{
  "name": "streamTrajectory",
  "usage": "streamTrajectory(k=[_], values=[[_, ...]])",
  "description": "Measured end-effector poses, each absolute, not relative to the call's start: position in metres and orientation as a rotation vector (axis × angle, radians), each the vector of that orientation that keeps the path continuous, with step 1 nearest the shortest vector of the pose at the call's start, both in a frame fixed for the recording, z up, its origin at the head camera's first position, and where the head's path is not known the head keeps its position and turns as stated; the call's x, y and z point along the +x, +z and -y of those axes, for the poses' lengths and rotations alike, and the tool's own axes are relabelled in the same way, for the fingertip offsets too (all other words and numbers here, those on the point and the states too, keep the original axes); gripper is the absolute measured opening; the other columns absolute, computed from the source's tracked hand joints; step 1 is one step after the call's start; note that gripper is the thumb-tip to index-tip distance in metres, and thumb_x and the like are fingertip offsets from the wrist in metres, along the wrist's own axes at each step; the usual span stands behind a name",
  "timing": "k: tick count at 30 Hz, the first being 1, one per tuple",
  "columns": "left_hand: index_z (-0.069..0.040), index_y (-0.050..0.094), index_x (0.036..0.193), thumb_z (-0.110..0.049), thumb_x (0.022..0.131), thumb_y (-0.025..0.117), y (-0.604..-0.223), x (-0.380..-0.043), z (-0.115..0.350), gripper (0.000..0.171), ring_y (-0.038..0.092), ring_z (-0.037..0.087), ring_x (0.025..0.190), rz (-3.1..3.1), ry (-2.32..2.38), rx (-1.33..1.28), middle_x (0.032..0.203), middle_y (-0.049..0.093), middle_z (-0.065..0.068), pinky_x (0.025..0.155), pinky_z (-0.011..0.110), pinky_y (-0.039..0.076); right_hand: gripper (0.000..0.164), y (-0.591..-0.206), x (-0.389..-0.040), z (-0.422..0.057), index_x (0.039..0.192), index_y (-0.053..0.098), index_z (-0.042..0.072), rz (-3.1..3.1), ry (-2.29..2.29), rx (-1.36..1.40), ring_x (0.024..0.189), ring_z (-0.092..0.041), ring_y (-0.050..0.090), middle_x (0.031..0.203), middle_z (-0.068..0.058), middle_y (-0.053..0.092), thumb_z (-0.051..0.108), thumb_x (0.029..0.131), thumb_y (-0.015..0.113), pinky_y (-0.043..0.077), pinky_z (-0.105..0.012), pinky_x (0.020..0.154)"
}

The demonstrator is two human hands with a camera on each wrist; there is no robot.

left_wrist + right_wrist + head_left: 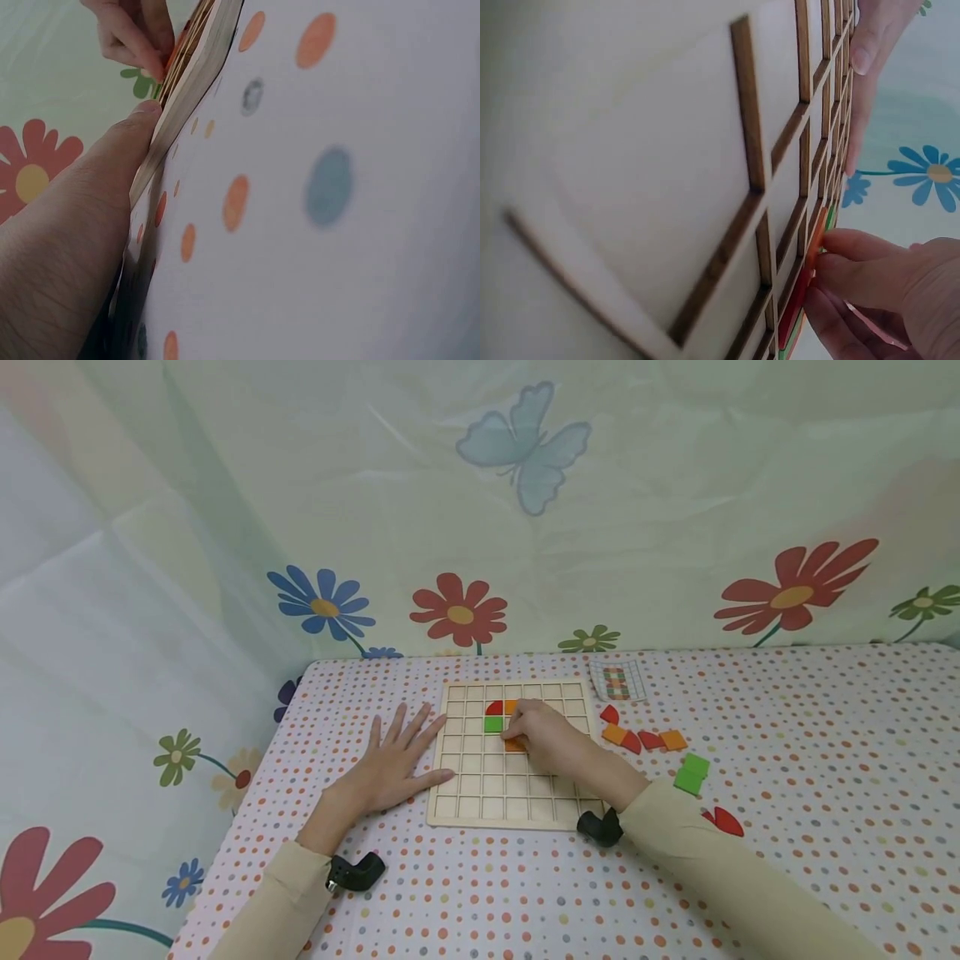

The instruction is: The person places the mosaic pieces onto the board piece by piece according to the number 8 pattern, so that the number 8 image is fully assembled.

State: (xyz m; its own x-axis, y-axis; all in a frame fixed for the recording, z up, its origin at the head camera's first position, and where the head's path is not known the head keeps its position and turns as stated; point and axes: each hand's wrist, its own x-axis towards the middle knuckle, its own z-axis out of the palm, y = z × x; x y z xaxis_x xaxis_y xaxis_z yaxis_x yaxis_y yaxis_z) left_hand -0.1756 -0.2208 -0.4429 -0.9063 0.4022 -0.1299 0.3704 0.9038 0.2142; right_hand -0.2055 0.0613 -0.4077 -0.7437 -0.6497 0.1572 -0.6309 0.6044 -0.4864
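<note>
A square wooden grid board [472, 810] lies on the table. My left hand [393, 768] rests palm down at its left side, fingers spread, with the thumb [135, 124] over the board's edge. Above the middle cells my right hand [543, 735] has its thumb and fingers bunched at an orange tile [514, 746], pinching it at the grid. In the right wrist view those fingertips [832, 259] touch the row of coloured tiles. Set in nearby cells are a red quarter-round tile [494, 707], a green square tile [492, 724] and another orange tile [511, 706], partly covered by the hand.
Right of the board lie loose pieces: red quarter-rounds [610, 715], orange squares [673, 740], green squares [692, 773] and more red pieces [727, 822] beside the right sleeve. A pattern card [617, 682] with a printed grid lies at the board's far right corner.
</note>
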Motion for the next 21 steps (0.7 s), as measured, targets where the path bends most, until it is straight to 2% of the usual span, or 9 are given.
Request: streamTrajectory(k=[7, 14, 21], values=[[-0.023, 0.015, 0.17, -0.069, 0.1, 0.049, -0.441, -0.176, 0.221, 0.091, -0.007, 0.042, 0.16, -2.908, 0.252, 0.591, 0.176, 0.003, 0.009, 0.122, 0.071, -0.006, 0.016, -0.407, -0.201, -0.06, 0.104, 0.081, -0.006, -2.814, -0.828, -1.135, 0.089, -0.025, 0.063, 0.092, -0.008, 0.067, -0.012, 0.091, 0.073, 0.059, -0.035, 0.082], [-0.023, 0.015, 0.17, -0.071, 0.099, 0.048, -0.443, -0.176, 0.221, 0.092, -0.007, 0.042, 0.16, -2.91, 0.249, 0.589, 0.176, 0.003, 0.008, 0.122, 0.071, -0.006, 0.016, -0.409, -0.199, -0.067, 0.106, 0.08, -0.007, -2.75, -0.947, -1.126, 0.088, -0.022, 0.063, 0.095, -0.008, 0.067, -0.01, 0.092, 0.074, 0.057, -0.031, 0.077], [-0.022, 0.015, 0.17, -0.07, 0.099, 0.049, -0.444, -0.175, 0.22, 0.092, -0.007, 0.042, 0.16, -2.909, 0.263, 0.599, 0.176, 0.003, 0.009, 0.121, 0.072, -0.006, 0.019, -0.404, -0.187, -0.084, 0.114, 0.078, -0.003, -2.674, -1.006, -1.062, 0.104, -0.026, 0.066, 0.114, -0.009, 0.069, -0.003, 0.098, 0.069, 0.058, -0.037, 0.087]])
